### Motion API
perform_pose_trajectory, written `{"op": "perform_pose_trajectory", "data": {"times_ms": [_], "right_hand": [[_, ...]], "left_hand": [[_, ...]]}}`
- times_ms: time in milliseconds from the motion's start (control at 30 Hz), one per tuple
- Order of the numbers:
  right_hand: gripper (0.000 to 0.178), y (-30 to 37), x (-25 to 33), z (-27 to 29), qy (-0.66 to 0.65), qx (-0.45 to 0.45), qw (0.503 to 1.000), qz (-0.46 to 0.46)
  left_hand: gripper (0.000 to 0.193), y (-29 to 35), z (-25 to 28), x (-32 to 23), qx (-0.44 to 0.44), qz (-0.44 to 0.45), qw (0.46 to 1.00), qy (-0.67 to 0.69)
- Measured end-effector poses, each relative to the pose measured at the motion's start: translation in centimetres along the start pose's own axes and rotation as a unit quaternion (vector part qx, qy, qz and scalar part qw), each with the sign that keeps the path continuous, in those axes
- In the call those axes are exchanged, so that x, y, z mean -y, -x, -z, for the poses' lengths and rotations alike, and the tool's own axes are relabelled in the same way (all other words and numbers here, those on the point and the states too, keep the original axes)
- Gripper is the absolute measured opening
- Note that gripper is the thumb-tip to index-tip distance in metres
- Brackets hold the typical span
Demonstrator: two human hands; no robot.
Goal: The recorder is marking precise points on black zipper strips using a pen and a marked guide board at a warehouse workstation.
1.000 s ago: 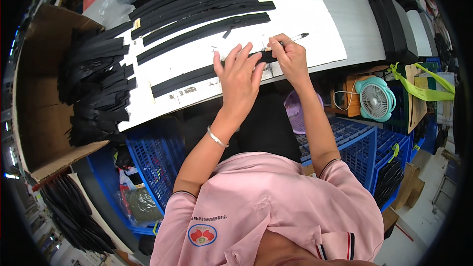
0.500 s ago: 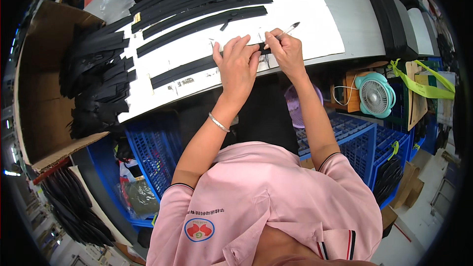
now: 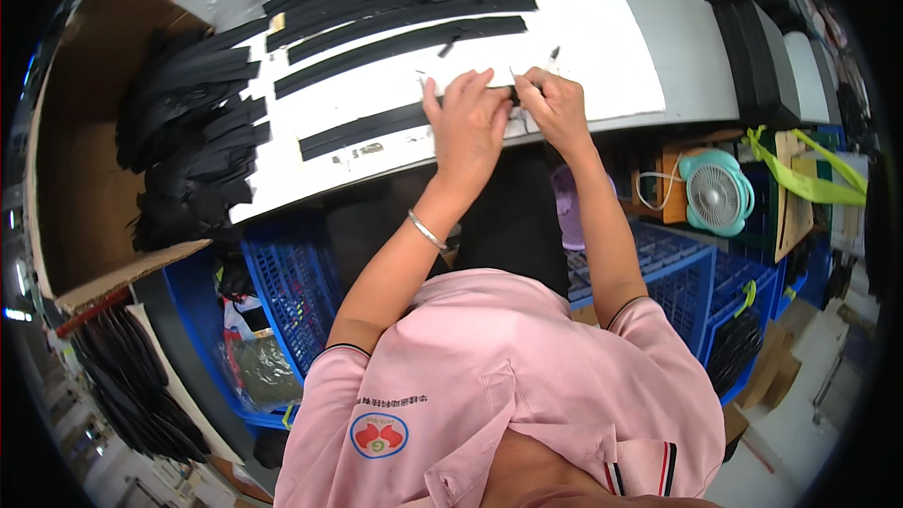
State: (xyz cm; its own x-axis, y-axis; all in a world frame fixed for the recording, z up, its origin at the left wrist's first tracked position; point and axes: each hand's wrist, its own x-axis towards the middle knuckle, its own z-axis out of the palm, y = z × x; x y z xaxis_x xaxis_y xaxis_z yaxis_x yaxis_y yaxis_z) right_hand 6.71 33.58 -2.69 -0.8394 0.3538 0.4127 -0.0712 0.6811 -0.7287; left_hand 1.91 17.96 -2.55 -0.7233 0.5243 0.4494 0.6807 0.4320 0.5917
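Observation:
A long black strip (image 3: 367,130) lies on the white sheet (image 3: 602,38) close to the table's near edge. My left hand (image 3: 468,127) rests over its right end, fingers spread and stretched out, the forefinger and thumb against the strip. Just to the right, my right hand (image 3: 557,105) is closed around a pen (image 3: 555,54), whose back end sticks up past the knuckles. The pen's tip is hidden by the fingers, beside the strip's end. Farther off, several more black strips (image 3: 404,43) lie in rows, with a small black piece (image 3: 450,46) near them.
An open cardboard box (image 3: 80,141) stands at the left, with a heap of black strips (image 3: 188,122) spilling toward the sheet. Black stacked material (image 3: 752,66) stands at the far right. Below the table are blue crates (image 3: 296,292), a turquoise fan (image 3: 717,193) and a purple basket (image 3: 569,207).
Both hands appear slightly farther right, and the whole scene has shifted a little with the camera. The pen now stands more upright, with less of it showing.

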Motion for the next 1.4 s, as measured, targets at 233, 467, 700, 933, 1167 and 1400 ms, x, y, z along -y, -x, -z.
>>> {"op": "perform_pose_trajectory", "data": {"times_ms": [233, 467, 700, 933, 1167, 1400], "right_hand": [[0.023, 1.8, 0.3, 1.3, -0.187, -0.103, 0.965, -0.155], [0.02, 1.9, -0.4, 0.8, -0.209, -0.13, 0.953, -0.179], [0.02, 1.4, -0.5, 0.4, -0.207, -0.138, 0.952, -0.179], [0.02, 1.4, -0.7, 0.5, -0.216, -0.129, 0.948, -0.195], [0.02, 1.4, -0.9, 0.6, -0.21, -0.118, 0.952, -0.187], [0.021, 1.2, -0.5, 0.2, -0.213, -0.118, 0.952, -0.188]], "left_hand": [[0.056, 1.6, 1.9, 0.5, 0.072, 0.033, 0.995, -0.063], [0.053, -6.2, -0.1, 5.5, 0.078, 0.025, 0.994, -0.075], [0.046, -7.1, 2.4, 6.4, 0.112, 0.034, 0.992, -0.045], [0.046, 2.6, 13.5, 11.5, -0.023, 0.085, 0.989, -0.117], [0.049, 6.1, 24.6, 20.8, -0.193, 0.29, 0.876, -0.333], [0.061, 4.5, 25.8, 24.5, -0.26, 0.457, 0.786, -0.324]]}}
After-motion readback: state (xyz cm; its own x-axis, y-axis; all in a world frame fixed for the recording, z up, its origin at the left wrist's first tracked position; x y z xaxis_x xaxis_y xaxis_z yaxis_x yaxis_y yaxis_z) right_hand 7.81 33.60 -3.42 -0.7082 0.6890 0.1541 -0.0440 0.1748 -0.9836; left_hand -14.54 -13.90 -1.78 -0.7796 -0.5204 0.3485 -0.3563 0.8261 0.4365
